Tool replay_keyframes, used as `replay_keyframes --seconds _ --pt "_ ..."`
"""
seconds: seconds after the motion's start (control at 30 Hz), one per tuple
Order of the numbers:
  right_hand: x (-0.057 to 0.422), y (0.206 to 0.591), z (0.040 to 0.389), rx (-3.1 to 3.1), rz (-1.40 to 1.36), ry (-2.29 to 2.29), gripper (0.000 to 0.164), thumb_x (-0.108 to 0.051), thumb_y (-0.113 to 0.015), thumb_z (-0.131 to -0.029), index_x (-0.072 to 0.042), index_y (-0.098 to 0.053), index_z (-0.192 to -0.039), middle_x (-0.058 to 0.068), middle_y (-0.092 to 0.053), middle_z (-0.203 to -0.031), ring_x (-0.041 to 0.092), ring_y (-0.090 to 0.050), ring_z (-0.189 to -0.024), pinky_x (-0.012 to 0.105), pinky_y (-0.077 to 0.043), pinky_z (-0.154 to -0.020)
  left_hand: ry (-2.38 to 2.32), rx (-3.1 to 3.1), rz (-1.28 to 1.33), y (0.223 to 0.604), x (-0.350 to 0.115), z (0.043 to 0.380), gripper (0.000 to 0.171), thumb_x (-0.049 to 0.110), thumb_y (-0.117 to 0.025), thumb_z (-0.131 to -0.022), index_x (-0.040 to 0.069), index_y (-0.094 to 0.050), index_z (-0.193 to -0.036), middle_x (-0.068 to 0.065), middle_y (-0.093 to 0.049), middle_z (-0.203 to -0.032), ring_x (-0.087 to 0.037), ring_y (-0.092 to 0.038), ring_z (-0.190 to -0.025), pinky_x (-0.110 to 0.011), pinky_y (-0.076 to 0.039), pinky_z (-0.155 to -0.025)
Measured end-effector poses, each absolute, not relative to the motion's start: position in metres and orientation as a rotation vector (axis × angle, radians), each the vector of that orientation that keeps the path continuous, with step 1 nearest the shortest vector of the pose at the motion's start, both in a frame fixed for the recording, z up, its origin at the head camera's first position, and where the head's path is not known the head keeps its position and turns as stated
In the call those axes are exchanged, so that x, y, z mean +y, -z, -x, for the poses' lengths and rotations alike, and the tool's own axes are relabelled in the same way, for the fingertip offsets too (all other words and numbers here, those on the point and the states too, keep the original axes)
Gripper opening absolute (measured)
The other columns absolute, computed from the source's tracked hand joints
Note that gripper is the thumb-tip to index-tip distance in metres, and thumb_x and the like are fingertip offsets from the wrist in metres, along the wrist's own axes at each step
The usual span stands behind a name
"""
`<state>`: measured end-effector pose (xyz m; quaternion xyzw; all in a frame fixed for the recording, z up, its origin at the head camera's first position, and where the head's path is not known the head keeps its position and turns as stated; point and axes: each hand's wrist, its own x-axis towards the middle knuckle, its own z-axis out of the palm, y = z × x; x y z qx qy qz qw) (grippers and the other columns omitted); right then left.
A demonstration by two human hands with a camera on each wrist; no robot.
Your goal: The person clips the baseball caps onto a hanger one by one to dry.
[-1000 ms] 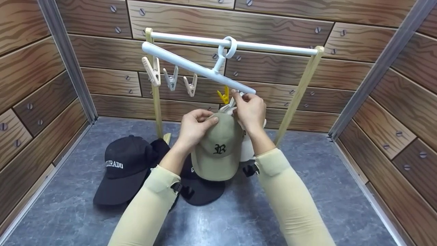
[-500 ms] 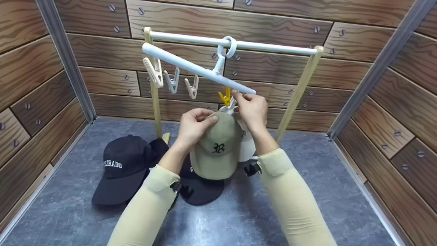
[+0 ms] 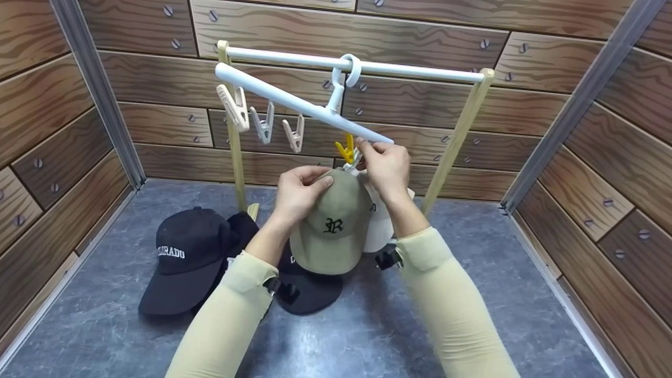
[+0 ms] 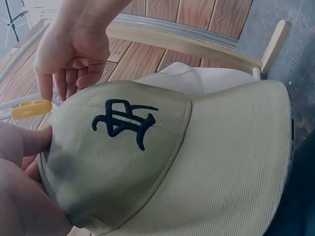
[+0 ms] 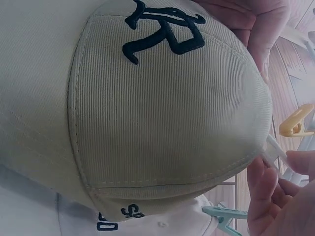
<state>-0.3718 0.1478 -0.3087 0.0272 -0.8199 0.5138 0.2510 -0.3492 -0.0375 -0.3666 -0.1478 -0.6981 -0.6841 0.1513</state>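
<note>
An olive baseball cap [image 3: 325, 252] with a dark embroidered letter hangs brim-down below the low end of a tilted light-blue hanger [image 3: 294, 100]. My left hand [image 3: 298, 194] grips the cap's crown at its upper left, thumb on the outside. At the cap's top, my right hand [image 3: 388, 165] pinches a whitish clothes clip [image 5: 278, 149] right at the fabric edge. A yellow clip [image 3: 345, 149] hangs beside those fingers. Behind the olive cap is a white cap [image 3: 380, 236], partly hidden; the right wrist view shows a teal clip [image 5: 226, 216] at its edge.
The hanger hooks over a white rod [image 3: 420, 71] on a wooden-legged rack [image 3: 459, 136]. Several pale clips, including a cream clip [image 3: 234, 107], hang at its high end. Navy caps lie on the grey floor: one cap [image 3: 191, 241] at left, another cap [image 3: 315, 294] beneath the olive one.
Both hands keep their hold on the olive cap and the clip. The olive cap has shifted slightly up and left, and more of the white cap shows. The hanging clips have swung a little.
</note>
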Motion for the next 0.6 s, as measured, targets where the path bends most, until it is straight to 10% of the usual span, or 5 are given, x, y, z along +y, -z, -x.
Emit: replay_keyframes --seconds 0.6 --pt "0.1497 0.3070 0.3696 -2.186 -0.104 -1.521 0.032 -0.032 -0.068 -0.099 -0.006 -0.083 -0.086 0.019 -0.073 -0.075 0.029 -0.072 -0.064 0.027 -0.054 -0.052 2.141 -1.977 0.408 0.3663 -0.0324 0.3558 0.017 0.009 -0.078 -0.090 0.006 -0.080 -0.107 -0.006 -0.078 -0.099 -0.014 -0.071 -0.087 -0.026 -0.055 -0.072"
